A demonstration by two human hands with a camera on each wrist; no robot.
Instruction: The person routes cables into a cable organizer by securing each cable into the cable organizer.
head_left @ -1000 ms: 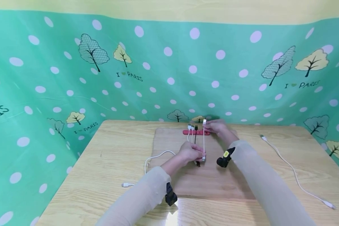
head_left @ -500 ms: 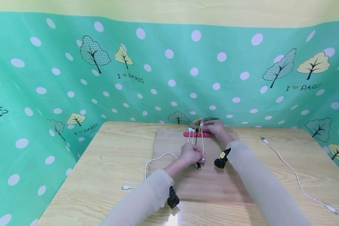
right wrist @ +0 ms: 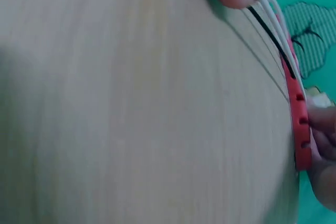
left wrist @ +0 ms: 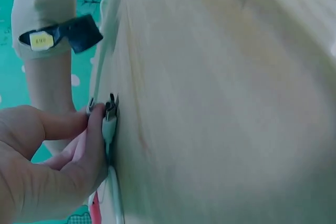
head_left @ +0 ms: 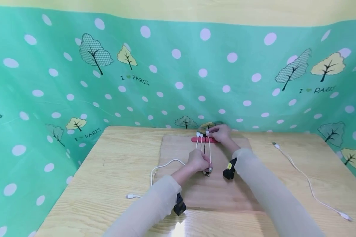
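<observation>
A short white USB cable (head_left: 209,152) is stretched between both hands above a wooden board. My left hand (head_left: 197,160) pinches its near connector (left wrist: 90,107); beside those fingers lie the ends of other cables (left wrist: 109,123). At the far end, my right hand (head_left: 221,133) pinches the USB plug (head_left: 207,131), right at a red cable holder (head_left: 194,139). Two white cables and a black cable (head_left: 205,148) sit in that holder. Its free slots show in the right wrist view, where the holder (right wrist: 300,124) stands beside my right fingers (right wrist: 321,119).
The wooden board (head_left: 225,194) lies on a light wood table (head_left: 112,158). A loose white cable (head_left: 305,176) stretches along the right side. Another white cable (head_left: 152,171) curls at the left, its plug (head_left: 131,196) on the table. A green patterned curtain (head_left: 166,72) hangs behind.
Both hands have shifted slightly left with the stretched white cable. Its far plug has come from the holder's right part to close beside the black cable.
</observation>
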